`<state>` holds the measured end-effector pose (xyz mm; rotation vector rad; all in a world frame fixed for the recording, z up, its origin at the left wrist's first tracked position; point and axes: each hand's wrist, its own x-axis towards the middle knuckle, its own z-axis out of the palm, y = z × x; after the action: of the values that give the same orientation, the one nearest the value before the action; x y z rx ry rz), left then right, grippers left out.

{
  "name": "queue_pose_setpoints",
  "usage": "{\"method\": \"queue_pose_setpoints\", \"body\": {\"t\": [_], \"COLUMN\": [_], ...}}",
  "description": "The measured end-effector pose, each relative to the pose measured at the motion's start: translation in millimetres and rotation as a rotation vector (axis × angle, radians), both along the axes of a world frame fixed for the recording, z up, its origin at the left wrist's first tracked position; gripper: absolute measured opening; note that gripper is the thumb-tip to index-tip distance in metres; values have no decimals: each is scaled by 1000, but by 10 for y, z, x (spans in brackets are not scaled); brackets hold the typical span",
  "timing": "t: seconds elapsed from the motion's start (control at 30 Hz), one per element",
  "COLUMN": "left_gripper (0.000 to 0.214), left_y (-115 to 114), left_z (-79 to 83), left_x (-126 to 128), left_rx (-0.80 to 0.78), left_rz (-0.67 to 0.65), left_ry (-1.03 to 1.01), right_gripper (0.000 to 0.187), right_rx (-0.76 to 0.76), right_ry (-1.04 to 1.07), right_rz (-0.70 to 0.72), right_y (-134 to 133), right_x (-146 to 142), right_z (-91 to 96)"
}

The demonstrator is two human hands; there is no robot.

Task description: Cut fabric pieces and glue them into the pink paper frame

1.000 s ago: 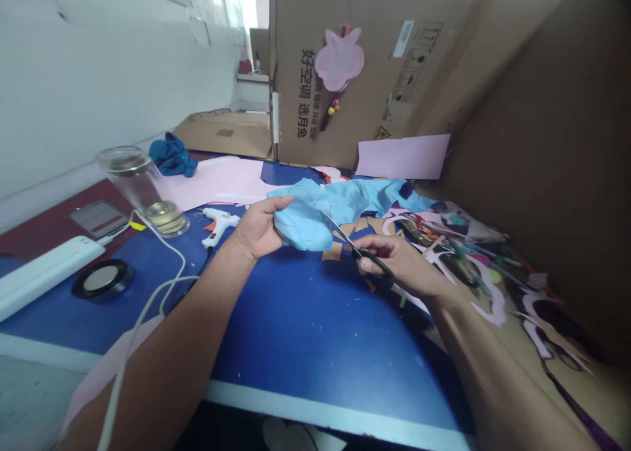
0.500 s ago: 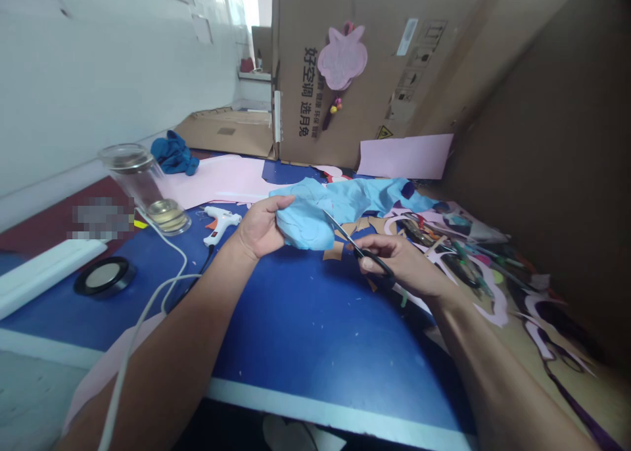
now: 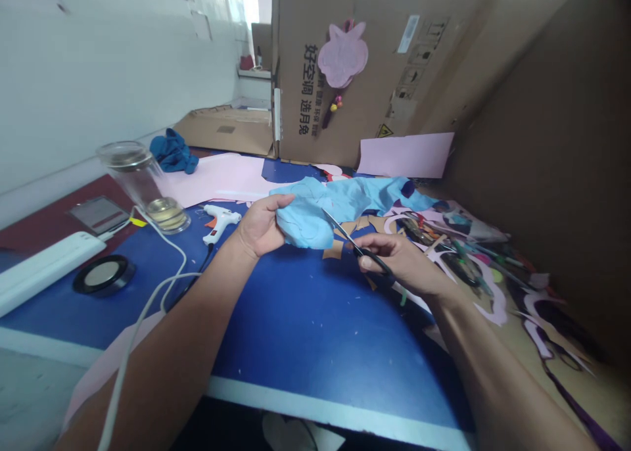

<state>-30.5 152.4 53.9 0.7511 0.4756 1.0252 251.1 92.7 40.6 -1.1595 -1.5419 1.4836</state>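
My left hand (image 3: 266, 226) grips the near end of a light blue cloth (image 3: 308, 221), thumb on top and the other fingers underneath. A faint drawn outline shows on the cloth, and its far part trails off to the right across the table. My right hand (image 3: 387, 257) is closed around the black handles of a pair of scissors (image 3: 340, 226). The blades point up and left, with their tip at the cloth. Whether the blades are parted I cannot tell. Small brown scraps (image 3: 334, 249) lie just under the cloth.
On the left are a glass cup (image 3: 158, 188), a white glue gun (image 3: 220, 222), a roll of black tape (image 3: 104, 275), a power strip (image 3: 49, 267) and cables. Paper scraps and tools (image 3: 468, 267) crowd the right. A cardboard box (image 3: 384, 76) stands behind the blue table (image 3: 305, 332).
Both hands, the cloth and the scissors hold almost the same place. The whole view has shifted very slightly.
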Motion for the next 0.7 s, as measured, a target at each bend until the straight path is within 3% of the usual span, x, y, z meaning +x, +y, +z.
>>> {"method": "queue_pose_setpoints", "body": {"t": [0.7], "left_gripper": [58], "left_y": [18], "left_z": [-20], "left_x": [8], "left_rx": [5], "left_rz": [10], "left_ry": [-10], "right_gripper": [45], "right_rx": [-3], "right_ry": [35], "right_rz": [-12], "right_y": [2], "right_x": [3], "right_z": [-36]}}
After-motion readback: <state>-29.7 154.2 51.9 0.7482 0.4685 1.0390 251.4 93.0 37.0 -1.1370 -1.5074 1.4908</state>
